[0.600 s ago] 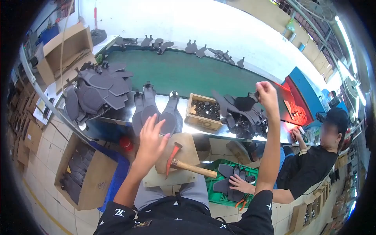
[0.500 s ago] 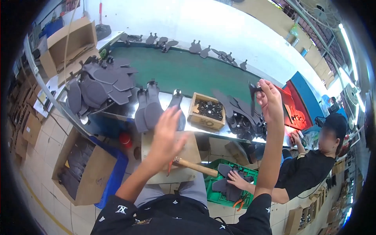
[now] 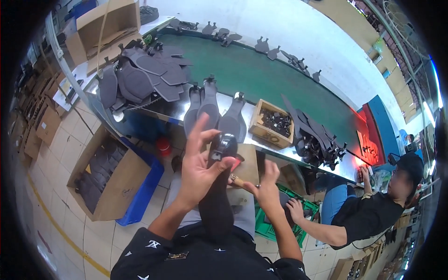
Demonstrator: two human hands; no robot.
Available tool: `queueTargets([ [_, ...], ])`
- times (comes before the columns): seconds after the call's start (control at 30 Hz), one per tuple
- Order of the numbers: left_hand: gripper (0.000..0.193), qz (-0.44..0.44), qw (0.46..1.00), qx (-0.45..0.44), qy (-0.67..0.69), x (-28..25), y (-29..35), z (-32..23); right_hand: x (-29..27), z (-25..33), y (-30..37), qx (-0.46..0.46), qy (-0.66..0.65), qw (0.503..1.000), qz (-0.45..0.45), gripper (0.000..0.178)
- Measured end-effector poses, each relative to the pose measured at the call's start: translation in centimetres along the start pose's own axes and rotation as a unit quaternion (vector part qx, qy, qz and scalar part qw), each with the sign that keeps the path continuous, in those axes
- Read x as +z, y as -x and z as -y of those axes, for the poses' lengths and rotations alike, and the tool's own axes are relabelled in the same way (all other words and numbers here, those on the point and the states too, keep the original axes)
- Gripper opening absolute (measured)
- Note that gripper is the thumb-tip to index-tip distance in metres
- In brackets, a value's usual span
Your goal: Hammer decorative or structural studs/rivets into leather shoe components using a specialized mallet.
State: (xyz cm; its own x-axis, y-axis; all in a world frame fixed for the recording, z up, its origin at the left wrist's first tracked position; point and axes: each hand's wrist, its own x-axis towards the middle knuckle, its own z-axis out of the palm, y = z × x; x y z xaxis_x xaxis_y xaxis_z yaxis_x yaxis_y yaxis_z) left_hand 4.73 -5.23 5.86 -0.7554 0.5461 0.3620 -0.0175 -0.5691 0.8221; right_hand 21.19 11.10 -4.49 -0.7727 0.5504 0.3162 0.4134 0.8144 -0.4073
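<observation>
My left hand (image 3: 193, 170) holds up a dark shoe sole (image 3: 217, 203) with a glossy black heel part at its top end, the thumb and fingers pinching around that end. The sole hangs down in front of my lap. To its right, my right hand (image 3: 268, 189) is at the wooden handle of a hammer (image 3: 239, 182), its fingers closing on it and slightly blurred. The hammer's head is partly hidden behind my left hand and the sole. Under it is a pale wooden board (image 3: 248, 161).
Grey heeled soles (image 3: 140, 74) are heaped on the bench at left. A wooden box (image 3: 270, 125) of small dark parts stands beside more soles (image 3: 317, 135). A green crate (image 3: 305, 210) is at right, where a co-worker's hand (image 3: 295, 210) reaches. A carton (image 3: 112, 186) holds soles.
My right hand has come down from the raised right side to the hammer. The dark sole it held up is now in my left hand. The view has shifted, and the co-worker's hand remains at the crate.
</observation>
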Motion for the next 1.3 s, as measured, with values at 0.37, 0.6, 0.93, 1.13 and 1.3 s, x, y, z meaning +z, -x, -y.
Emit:
queueTargets([
  [0.37,0.029,0.063,0.947,0.000,-0.316,-1.1,-3.2,13.0,-5.2,-12.5,16.9,0.216,-0.153,0.960,0.094,0.033],
  [0.6,0.027,0.219,0.811,0.176,-0.513,5.0,-12.8,17.2,-7.0,-7.4,24.1,0.429,-0.321,0.841,-0.073,0.026],
  [0.93,0.014,0.416,0.553,0.111,-0.713,9.7,-23.4,28.3,-2.1,-4.6,17.2,0.367,-0.266,0.884,-0.118,0.017],
  [1.13,0.020,0.271,0.888,-0.009,-0.372,7.6,-20.9,23.2,-3.3,-5.4,11.9,0.333,-0.447,0.822,-0.116,0.020],
  [1.3,0.014,0.202,0.948,0.113,-0.218,8.3,-11.6,13.0,-6.6,-4.2,4.0,0.192,-0.568,0.794,-0.104,0.035],
])
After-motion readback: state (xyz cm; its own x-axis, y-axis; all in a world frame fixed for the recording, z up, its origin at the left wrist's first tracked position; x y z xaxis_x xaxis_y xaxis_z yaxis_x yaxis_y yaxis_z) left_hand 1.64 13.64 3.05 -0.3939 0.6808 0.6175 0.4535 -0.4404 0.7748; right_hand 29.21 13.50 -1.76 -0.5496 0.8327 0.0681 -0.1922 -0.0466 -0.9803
